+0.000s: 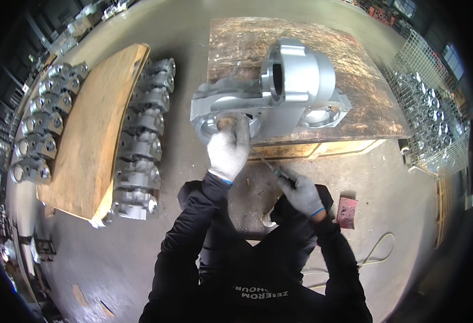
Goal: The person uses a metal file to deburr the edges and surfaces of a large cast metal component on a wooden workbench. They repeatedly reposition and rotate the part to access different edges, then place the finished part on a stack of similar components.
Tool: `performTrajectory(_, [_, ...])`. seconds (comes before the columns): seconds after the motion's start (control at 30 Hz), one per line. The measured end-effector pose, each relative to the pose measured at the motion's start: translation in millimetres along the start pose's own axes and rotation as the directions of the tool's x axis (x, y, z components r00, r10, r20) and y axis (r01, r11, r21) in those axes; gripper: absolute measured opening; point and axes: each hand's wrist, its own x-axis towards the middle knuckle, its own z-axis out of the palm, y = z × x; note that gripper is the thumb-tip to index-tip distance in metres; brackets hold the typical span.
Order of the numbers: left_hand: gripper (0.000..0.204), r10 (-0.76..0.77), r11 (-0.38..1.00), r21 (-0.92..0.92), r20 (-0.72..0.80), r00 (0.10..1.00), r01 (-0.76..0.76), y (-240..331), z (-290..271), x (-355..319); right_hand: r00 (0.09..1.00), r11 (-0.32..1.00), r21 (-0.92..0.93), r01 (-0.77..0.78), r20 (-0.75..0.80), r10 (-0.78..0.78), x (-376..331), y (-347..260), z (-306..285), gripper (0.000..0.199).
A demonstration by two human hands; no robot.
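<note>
A large silver-grey metal casting (282, 119) lies at the near edge of a worn wooden table (355, 59). It has a raised cylindrical housing and round openings at both ends. My left hand (229, 149), in a pale work glove, is closed over the near rim of the left opening; its fingertips reach inside and are partly hidden. In my gloved right hand (303, 196), fingers wrapped round the handle, is a thin file-like tool (264, 160). Its slim shaft slants up and left toward the casting, below that opening; whether its tip touches the metal is unclear.
To the left, rows of similar castings (142, 145) flank a wooden board (93, 129). A wire mesh cage (435, 107) of shiny parts stands at the right. On the floor lie a red piece (347, 212) and a looped hose (382, 258), near my legs.
</note>
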Motion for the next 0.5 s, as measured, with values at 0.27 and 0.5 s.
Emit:
performTrajectory(0.27, [0.031, 0.602, 0.795, 0.052, 0.049, 0.797, -0.604, 131.2, 16.7, 140.0, 0.947, 0.847, 0.424, -0.32, 0.174, 0.27, -19.1, 23.6, 47.1, 0.055])
performTrajectory(0.5, [0.016, 0.313, 0.842, -0.45, -0.042, 0.949, -0.298, 121.6, 43.2, 146.6, 0.939, 0.763, 0.547, -0.343, 0.192, 0.284, -53.5, 42.3, 56.6, 0.041])
